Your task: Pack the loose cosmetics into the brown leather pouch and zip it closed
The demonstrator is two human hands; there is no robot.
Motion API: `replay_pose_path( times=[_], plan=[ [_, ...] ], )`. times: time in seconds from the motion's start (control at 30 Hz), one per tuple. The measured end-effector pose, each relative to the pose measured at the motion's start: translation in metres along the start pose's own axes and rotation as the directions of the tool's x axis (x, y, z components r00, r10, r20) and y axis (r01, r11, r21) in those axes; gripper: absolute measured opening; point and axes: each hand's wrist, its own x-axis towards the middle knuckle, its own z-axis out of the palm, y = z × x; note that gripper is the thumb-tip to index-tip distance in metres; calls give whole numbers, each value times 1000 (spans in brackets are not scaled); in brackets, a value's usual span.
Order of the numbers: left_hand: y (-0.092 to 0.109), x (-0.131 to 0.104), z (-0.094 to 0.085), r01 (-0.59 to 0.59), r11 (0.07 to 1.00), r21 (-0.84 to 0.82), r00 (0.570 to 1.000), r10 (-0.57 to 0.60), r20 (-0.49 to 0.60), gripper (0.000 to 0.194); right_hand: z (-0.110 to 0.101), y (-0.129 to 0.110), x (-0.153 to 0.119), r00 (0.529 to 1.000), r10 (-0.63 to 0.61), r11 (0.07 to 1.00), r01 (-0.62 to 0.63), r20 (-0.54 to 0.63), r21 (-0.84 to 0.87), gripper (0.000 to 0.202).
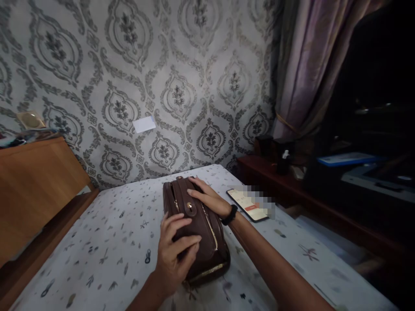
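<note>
Lying beneath both hands: bag.

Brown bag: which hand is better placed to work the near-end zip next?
Probably the left hand: it lies over the bag's near half, closer to the near-end zip, while the right hand rests farther up.

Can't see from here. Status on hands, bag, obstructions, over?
Left hand, right hand open on brown bag. Bag resting on patterned sheet. Phone right, not blocking.
</note>
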Motion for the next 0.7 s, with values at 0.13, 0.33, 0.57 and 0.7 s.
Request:
replay_pose_path(
  times=[0.13,0.33,0.57,0.7],
  plan=[
    [-20,16,3,257,961,-106,964,-263,-47,50,-2,5,-2,1000,3,1000,-3,17,-14,74],
    [-55,33,14,483,832,-275,876,-462,141,79,-4,6,2,999,0,999,2,49,-42,71],
    [-60,39,9,529,794,-301,849,-494,188,62,-3,0,10,994,-45,996,53,96,-76,58],
    [-89,62,5,657,635,-406,730,-671,132,42,-3,-12,14,990,-96,985,110,105,-133,48]
  ],
)
